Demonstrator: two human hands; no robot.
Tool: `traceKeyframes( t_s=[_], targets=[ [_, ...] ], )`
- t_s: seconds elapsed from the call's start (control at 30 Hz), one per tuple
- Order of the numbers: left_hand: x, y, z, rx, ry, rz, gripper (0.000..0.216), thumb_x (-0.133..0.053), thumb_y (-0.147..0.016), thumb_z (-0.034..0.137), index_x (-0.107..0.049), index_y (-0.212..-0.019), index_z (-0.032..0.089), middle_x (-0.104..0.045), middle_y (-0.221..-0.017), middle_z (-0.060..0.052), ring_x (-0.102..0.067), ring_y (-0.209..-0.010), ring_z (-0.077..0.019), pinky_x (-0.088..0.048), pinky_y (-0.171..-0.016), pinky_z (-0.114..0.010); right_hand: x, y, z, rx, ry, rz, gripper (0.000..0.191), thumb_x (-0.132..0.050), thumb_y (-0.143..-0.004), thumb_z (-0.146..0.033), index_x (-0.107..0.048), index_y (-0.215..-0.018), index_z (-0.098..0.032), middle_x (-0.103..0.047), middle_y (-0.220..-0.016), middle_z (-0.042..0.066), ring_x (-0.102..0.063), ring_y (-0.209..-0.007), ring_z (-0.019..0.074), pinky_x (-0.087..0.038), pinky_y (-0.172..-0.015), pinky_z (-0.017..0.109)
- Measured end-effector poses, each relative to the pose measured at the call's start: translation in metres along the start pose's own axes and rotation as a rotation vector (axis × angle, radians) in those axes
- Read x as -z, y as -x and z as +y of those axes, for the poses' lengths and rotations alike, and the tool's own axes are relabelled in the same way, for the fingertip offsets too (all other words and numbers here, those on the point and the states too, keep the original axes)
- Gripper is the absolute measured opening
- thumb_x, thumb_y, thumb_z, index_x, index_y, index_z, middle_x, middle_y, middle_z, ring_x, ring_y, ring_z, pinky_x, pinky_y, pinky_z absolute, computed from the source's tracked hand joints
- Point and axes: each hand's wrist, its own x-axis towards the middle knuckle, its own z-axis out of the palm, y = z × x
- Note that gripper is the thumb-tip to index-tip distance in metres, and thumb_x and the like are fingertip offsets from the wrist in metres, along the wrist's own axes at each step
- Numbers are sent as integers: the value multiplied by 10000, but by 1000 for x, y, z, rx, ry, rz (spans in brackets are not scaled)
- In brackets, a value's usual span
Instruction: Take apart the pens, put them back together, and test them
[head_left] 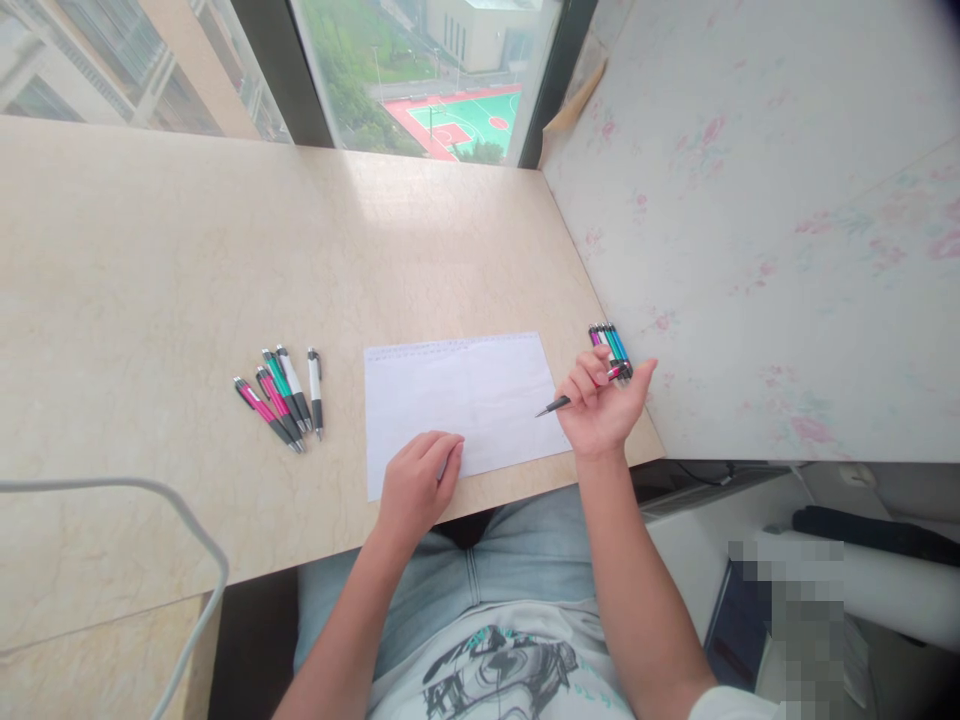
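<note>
A white sheet of paper [465,400] lies on the beige marble-look desk [187,260]. My left hand [416,485] rests on the sheet's near edge with its fingers curled together, holding nothing that I can see. My right hand [604,405] is closed on a pink pen [559,403], whose dark tip hovers at the paper's right edge. Just behind that hand lie several more pens [609,343] in a small bunch. To the left of the paper lies another group of several pink, green and white pens [285,398].
A floral-papered wall [750,220] borders the desk on the right. A window [420,70] runs along the far edge. A grey cable [187,540] loops over the near left corner. My lap in jeans is under the desk edge.
</note>
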Motion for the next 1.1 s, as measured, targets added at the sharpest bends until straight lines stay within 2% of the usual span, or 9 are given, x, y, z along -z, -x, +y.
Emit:
traceKeyframes(
  t_s=[0.07, 0.13, 0.2, 0.33, 0.43, 0.53, 0.73, 0.87, 1.1],
  targets=[
    [0, 0, 0, -2, 4, 0, 152, -480, -941, 228, -627, -979, 213, -696, -925, -57, -638, -853, -191, -504, -762, -327, -1, -3, 1, -25, 55, 29, 85, -617, -847, -293, -615, -917, -246, -628, -762, -47, -375, -431, 51, -340, -355, 170],
    [0, 0, 0, -3, 5, -5, 151, -481, -940, 225, -626, -981, 214, -697, -928, -59, -640, -856, -193, -507, -762, -330, 0, -9, 5, -85, 147, 58, 156, -592, -834, -226, -644, -980, -245, -673, -876, -13, -498, -532, 60, -395, -404, 169],
    [1, 0, 0, 0, 11, -8, 153, -482, -938, 221, -626, -988, 216, -698, -935, -60, -642, -860, -196, -509, -762, -333, 2, -17, 11, -145, 245, 59, 164, -569, -856, -336, -674, -910, -222, -661, -798, 11, -579, -636, 105, -465, -488, 211],
    [2, -1, -1, 39, 46, -12, 158, -488, -932, 215, -630, -999, 222, -701, -948, -57, -650, -870, -197, -513, -761, -329, 6, -37, 29, -197, 484, -6, 540, -451, -874, -648, -684, -736, -182, -528, -520, -5, -534, -505, 128, -452, -488, 261],
    [2, -1, -1, 67, 56, -29, 160, -492, -930, 208, -631, -1008, 221, -701, -955, -54, -649, -876, -197, -510, -770, -329, 5, -51, 48, -206, 667, -50, 576, -445, -859, -704, -701, -915, -191, -661, -705, 39, -627, -629, 151, -491, -566, 271],
    [2, -1, -1, 70, 52, -41, 157, -492, -931, 207, -625, -1014, 218, -696, -950, -55, -644, -875, -199, -507, -771, -335, 5, -64, 66, -100, 890, -66, 460, -556, -833, -648, -669, -938, -214, -687, -846, 41, -654, -749, 161, -503, -636, 270],
    [2, 0, -2, 63, 61, -42, 151, -483, -936, 191, -604, -1021, 220, -685, -955, -60, -631, -880, -201, -503, -771, -343, 15, -84, 92, 258, 1425, -9, 351, -537, -892, -467, -523, -658, -206, -461, -541, -51, -418, -506, 99, -332, -505, 233],
    [2, -1, -1, 59, 64, -49, 152, -479, -934, 188, -598, -1022, 223, -683, -949, -62, -634, -867, -203, -507, -753, -345, 22, -89, 98, 317, 1575, -66, 402, -511, -894, -434, -416, -576, -208, -393, -529, -53, -353, -508, 98, -272, -496, 246],
    [3, -1, -2, 55, 70, -50, 154, -483, -930, 187, -597, -1026, 224, -684, -951, -63, -636, -862, -204, -516, -755, -350, 22, -87, 100, 278, 1606, -86, 407, -530, -883, -460, -428, -581, -207, -407, -542, -46, -359, -518, 99, -276, -498, 243]
  ],
)
